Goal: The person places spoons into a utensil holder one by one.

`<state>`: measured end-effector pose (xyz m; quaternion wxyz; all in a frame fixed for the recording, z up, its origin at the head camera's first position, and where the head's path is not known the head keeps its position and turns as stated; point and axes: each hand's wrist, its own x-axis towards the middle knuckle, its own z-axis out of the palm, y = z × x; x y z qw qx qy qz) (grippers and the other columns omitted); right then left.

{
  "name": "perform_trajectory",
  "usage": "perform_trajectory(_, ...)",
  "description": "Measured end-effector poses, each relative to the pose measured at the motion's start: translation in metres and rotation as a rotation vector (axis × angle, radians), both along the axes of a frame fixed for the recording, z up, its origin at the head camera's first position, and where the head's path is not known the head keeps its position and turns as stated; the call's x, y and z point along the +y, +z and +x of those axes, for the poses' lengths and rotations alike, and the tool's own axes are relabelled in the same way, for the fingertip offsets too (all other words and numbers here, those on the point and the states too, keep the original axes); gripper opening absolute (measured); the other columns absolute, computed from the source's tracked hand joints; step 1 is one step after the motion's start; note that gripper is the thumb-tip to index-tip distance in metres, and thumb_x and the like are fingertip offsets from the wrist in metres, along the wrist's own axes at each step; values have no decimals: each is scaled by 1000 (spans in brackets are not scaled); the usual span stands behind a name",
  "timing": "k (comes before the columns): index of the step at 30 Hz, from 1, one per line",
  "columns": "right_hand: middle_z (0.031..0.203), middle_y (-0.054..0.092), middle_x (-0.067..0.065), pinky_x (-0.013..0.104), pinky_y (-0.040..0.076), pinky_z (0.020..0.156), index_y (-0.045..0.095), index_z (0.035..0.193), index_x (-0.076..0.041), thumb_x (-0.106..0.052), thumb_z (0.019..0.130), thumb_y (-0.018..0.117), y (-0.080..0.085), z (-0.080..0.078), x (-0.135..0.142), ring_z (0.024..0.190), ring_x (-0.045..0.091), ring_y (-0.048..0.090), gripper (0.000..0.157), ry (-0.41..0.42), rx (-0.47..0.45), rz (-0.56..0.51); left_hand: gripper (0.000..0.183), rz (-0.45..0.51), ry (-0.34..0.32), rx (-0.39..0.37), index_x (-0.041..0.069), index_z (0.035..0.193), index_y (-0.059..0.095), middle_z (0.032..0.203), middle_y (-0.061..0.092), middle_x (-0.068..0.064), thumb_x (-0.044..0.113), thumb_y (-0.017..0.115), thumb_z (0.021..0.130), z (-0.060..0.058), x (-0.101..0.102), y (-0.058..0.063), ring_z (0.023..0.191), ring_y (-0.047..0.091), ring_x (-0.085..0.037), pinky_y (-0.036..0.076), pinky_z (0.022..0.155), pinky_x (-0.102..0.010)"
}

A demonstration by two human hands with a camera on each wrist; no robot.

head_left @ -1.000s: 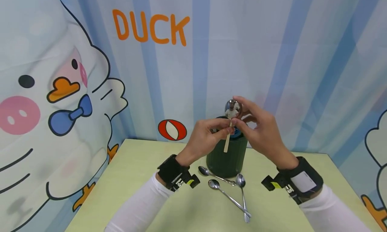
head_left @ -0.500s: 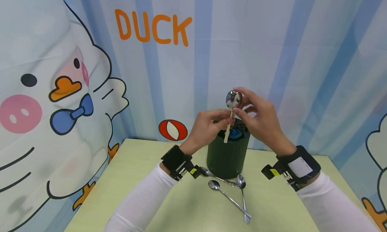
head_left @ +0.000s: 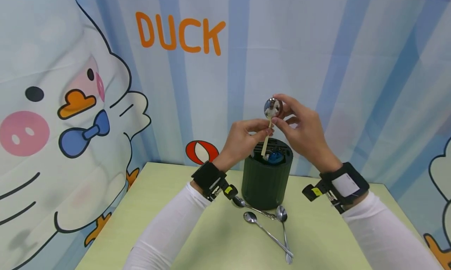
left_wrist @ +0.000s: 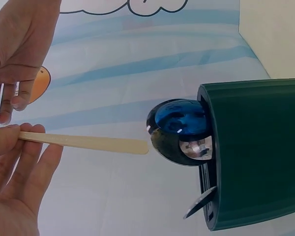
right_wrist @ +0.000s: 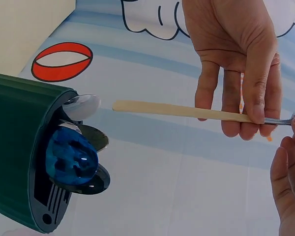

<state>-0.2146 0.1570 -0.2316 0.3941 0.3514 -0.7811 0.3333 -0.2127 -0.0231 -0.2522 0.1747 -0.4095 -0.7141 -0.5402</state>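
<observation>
Both hands hold one spoon [head_left: 271, 108] upright over the green holder [head_left: 266, 186], its shiny bowl at the top. The left hand [head_left: 241, 140] pinches the cream-coloured handle [left_wrist: 103, 144] between thumb and fingers, and the handle's free end points down at the holder. The right hand [head_left: 302, 125] holds the spoon at its bowl and neck; in the right wrist view that hand is partly cut off by the frame edge. Standing in the holder, with bowls up, are a blue spoon [right_wrist: 71, 156] and several others, dark or silvery.
Three loose metal spoons lie on the pale yellow table [head_left: 176, 215] before the holder: one at its left foot [head_left: 238, 201], one in the middle [head_left: 250, 217], one at the right [head_left: 282, 214]. The last two cross at their handles. A printed duck curtain [head_left: 282, 47] hangs behind.
Both hands have risen with the spoon, keeping their hold on it. The holder's slotted top and the blue spoon in it have come into fuller view. The loose spoons have stayed in place.
</observation>
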Motion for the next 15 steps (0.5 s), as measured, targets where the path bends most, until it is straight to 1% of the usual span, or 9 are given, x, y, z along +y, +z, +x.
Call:
perform_trajectory(5, 87, 61, 3, 34, 54, 61, 48, 133, -21, -7, 85, 65, -4, -9, -1, 81, 10, 58, 52, -5, 0, -10, 20, 13, 17, 10, -5, 109, 62, 96, 66, -19, -2, 55, 90, -9, 2, -4, 88, 62, -21, 54, 75, -24)
perform_trajectory(8, 86, 60, 4, 35, 54, 61, 48, 132, -20, -5, 85, 65, -7, -15, -3, 81, 13, 58, 52, -11, 1, -10, 19, 23, 36, 16, -3, 107, 63, 94, 66, -17, -1, 56, 90, -18, 3, -9, 87, 62, -18, 54, 75, -24)
perform_trajectory(13, 86, 60, 5, 35, 55, 61, 48, 133, -21, -6, 85, 65, -15, -24, -4, 80, 13, 58, 52, -23, -12, 2, 18, 32, 80, 32, 4, 106, 66, 92, 68, -9, 6, 58, 91, -46, 7, -30, 85, 61, -9, 54, 73, -22)
perform_trajectory(15, 87, 59, 4, 35, 55, 62, 47, 133, -23, -7, 86, 64, -20, -28, -4, 81, 13, 57, 53, -31, -24, 11, 18, 28, 100, 49, 6, 107, 66, 94, 68, -7, 11, 59, 91, -55, 8, -39, 86, 60, -7, 53, 74, -22)
